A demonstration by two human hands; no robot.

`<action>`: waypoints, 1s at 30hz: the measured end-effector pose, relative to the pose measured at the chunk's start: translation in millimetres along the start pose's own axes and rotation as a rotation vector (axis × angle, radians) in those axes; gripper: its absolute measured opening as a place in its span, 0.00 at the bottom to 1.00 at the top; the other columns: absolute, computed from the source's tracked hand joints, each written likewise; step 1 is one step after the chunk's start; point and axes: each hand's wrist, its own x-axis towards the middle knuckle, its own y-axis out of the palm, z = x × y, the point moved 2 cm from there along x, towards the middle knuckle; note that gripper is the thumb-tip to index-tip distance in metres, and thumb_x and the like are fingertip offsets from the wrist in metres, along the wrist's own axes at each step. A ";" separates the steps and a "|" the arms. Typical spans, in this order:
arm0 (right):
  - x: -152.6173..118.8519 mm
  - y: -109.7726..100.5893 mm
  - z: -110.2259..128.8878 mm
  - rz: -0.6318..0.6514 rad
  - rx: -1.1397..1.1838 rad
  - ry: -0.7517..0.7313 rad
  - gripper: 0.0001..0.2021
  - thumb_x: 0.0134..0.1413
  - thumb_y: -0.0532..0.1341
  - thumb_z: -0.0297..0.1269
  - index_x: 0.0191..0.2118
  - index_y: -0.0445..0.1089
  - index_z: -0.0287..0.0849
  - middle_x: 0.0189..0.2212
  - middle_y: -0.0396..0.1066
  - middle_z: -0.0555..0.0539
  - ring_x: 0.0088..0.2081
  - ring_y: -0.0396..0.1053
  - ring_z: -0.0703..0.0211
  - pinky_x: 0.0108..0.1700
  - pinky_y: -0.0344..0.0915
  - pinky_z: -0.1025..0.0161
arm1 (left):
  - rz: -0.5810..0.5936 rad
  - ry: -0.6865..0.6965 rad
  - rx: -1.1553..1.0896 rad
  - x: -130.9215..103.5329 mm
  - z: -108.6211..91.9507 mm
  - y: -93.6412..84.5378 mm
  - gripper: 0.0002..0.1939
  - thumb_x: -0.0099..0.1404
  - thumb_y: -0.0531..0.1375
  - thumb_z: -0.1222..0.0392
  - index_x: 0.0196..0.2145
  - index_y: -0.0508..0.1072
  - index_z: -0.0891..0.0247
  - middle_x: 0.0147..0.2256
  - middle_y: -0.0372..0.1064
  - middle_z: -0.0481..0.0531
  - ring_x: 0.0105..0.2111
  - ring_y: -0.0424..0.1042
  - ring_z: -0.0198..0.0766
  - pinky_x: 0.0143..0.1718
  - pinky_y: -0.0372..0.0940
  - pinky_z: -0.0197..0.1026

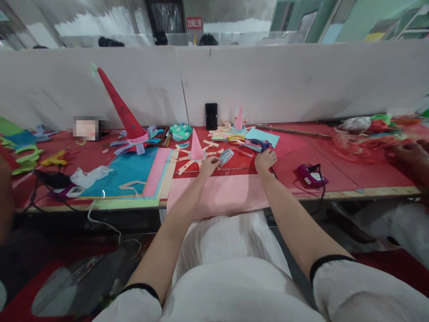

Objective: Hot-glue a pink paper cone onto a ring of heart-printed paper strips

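Observation:
My left hand (209,166) pinches a small light-blue patterned paper piece (226,157) beside a pink paper cone (197,146) with patterned strips spread round its base. My right hand (266,160) is closed at the handle end of a dark blue tool (256,144), possibly a glue gun; its fingers partly hide what they grip. Yellow-handled scissors (236,137) lie just left of that tool. Behind it rests a light-blue paper sheet (262,137). A pink sheet (217,193) covers the table's front edge before me.
Left stand a tall red cone hat (122,109) and stacked coloured sheets (125,172). A black phone (211,116) leans on the white partition (284,85). At right are a purple box (311,176) with a cord, red plastic bags (362,145) and another person's hand (410,154).

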 end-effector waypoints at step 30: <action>2.3 -11.8 6.1 0.151 -0.052 0.134 0.28 0.56 0.50 0.52 0.42 0.69 0.27 0.38 0.69 0.27 0.45 0.67 0.42 0.51 0.51 0.48 | 0.030 -0.045 0.033 7.2 5.6 -2.7 0.14 0.65 0.54 0.56 0.46 0.67 0.65 0.44 0.66 0.55 0.40 0.68 0.37 0.40 0.67 0.44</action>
